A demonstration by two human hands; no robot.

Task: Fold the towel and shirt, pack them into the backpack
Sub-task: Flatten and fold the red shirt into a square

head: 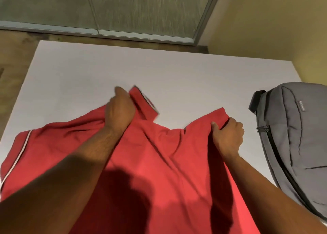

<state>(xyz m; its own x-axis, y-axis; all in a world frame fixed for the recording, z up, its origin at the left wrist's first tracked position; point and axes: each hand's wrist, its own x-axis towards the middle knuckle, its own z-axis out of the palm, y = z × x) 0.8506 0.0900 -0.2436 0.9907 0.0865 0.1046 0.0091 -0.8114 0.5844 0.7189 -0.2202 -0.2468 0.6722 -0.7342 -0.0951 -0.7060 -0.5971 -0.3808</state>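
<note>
It looked like an office: a plain white desk (177,71) stood on wood-look flooring (16,56) beside a frosted glass partition (123,9) in a metal frame.

The shirt (159,163) runs off the bottom edge and the lower left of the frame, so its hem cannot be seen. The left hand (119,111) hides its own fingers, curled into the cloth beside the blurred collar (143,102). The right hand (228,136) shows only a thumb; its fingers are tucked under a fold. The backpack (297,136) is cut off at the right edge, and its small label (301,107) is too blurred to read.
</note>
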